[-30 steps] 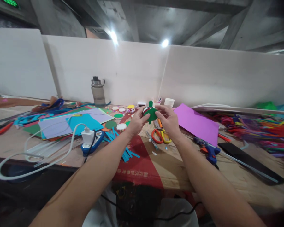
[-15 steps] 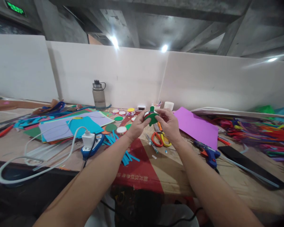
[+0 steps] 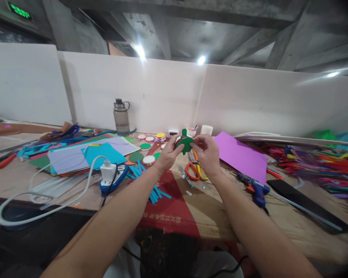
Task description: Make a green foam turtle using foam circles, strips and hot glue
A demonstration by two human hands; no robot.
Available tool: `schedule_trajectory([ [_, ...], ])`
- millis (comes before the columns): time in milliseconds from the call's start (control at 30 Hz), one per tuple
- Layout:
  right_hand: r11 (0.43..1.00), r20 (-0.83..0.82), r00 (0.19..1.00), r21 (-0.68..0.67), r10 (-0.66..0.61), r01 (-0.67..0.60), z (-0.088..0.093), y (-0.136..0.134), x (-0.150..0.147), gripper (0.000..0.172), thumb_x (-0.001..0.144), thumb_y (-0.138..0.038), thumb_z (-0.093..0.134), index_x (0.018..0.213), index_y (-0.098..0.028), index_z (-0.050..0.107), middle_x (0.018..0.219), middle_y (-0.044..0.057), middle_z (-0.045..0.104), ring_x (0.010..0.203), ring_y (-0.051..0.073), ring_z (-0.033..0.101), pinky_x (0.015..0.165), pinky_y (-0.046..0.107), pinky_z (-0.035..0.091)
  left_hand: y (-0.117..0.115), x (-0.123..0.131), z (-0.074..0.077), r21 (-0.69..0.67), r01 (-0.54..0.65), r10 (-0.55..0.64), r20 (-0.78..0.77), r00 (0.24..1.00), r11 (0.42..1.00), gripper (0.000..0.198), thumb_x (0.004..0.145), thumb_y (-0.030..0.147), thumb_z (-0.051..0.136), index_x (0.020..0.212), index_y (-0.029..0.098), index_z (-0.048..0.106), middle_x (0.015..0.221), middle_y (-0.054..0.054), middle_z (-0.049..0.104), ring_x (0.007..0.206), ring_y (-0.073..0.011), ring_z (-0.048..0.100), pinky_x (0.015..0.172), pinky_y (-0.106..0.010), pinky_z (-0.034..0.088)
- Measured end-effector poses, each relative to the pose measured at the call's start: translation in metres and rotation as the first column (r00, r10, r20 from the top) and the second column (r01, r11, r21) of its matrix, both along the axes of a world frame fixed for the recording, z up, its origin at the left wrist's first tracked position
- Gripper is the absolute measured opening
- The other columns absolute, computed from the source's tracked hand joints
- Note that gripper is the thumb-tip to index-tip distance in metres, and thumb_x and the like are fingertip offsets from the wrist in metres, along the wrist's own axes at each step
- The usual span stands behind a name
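Observation:
Both my hands are raised over the middle of the table and hold a small green paper craft piece (image 3: 186, 143) with a red and white round part on its left side. My left hand (image 3: 168, 152) grips its left side, fingers curled round it. My right hand (image 3: 207, 152) pinches its right edge. Below the hands lie orange and yellow scissors (image 3: 195, 171) on the cardboard-covered table (image 3: 208, 208).
Coloured paper sheets (image 3: 87, 152) lie at the left, and a purple sheet (image 3: 240, 154) at the right. A blue glue gun (image 3: 256, 190), a white charger and cable (image 3: 107, 170), blue paper strips (image 3: 153, 191), a water bottle (image 3: 121, 117) and a pile of pipe cleaners (image 3: 316, 164) surround the hands.
The craft piece has turned slightly in my hands and my right fingers have shifted along its edge. The view has tilted down a little.

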State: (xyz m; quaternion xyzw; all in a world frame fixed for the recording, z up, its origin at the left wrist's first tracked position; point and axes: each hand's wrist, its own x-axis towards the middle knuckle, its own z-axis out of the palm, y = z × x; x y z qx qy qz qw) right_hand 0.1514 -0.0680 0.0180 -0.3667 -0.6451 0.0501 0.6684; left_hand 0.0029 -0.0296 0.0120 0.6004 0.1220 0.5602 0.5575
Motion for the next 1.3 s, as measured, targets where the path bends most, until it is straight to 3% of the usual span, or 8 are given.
schedule_trajectory([
  [333,1.0,0.001,1.0,0.018,-0.008,0.008,-0.0019,0.0009,0.0006,0.008,0.082,-0.024,0.066,0.088,-0.023,0.06,0.083,0.001,0.058,0.076,0.016,0.057,0.07,0.032,0.049,0.0014,-0.0003,-0.0002,0.069,-0.03,0.034,-0.05,0.998,0.997,0.028,0.078,0.025,0.074,0.104,0.02,0.066,0.1,-0.002,0.067,0.102,-0.0177,0.057,0.097,-0.027,0.041],
  [533,1.0,-0.002,1.0,0.008,-0.025,0.025,-0.0021,0.0007,0.0,0.008,0.082,-0.025,0.066,0.087,-0.023,0.061,0.083,0.001,0.059,0.076,0.016,0.057,0.07,0.032,0.049,0.0024,0.0003,-0.0017,0.019,-0.014,0.015,-0.05,0.999,1.0,0.029,0.079,0.023,0.073,0.107,0.02,0.066,0.103,-0.003,0.067,0.106,-0.0189,0.057,0.1,-0.028,0.04],
  [1100,0.999,0.008,1.0,0.038,-0.028,0.028,-0.0034,0.003,0.0019,0.009,0.08,-0.019,0.066,0.088,-0.023,0.062,0.082,0.001,0.059,0.076,0.016,0.056,0.07,0.032,0.048,0.0016,-0.0003,-0.0023,0.058,-0.05,0.054,-0.069,0.996,0.997,0.028,0.08,0.023,0.071,0.108,0.019,0.067,0.106,-0.004,0.067,0.104,-0.0194,0.057,0.097,-0.028,0.041],
  [1300,0.999,0.003,0.999,0.03,-0.036,0.036,-0.0033,0.0024,0.0011,0.009,0.08,-0.02,0.066,0.087,-0.022,0.062,0.082,0.0,0.059,0.076,0.016,0.057,0.07,0.031,0.048,0.0067,-0.0015,-0.0059,0.157,-0.054,0.075,-0.135,0.988,0.986,0.031,0.082,0.036,0.071,0.106,0.018,0.065,0.101,-0.005,0.065,0.098,-0.019,0.057,0.092,-0.03,0.044],
])
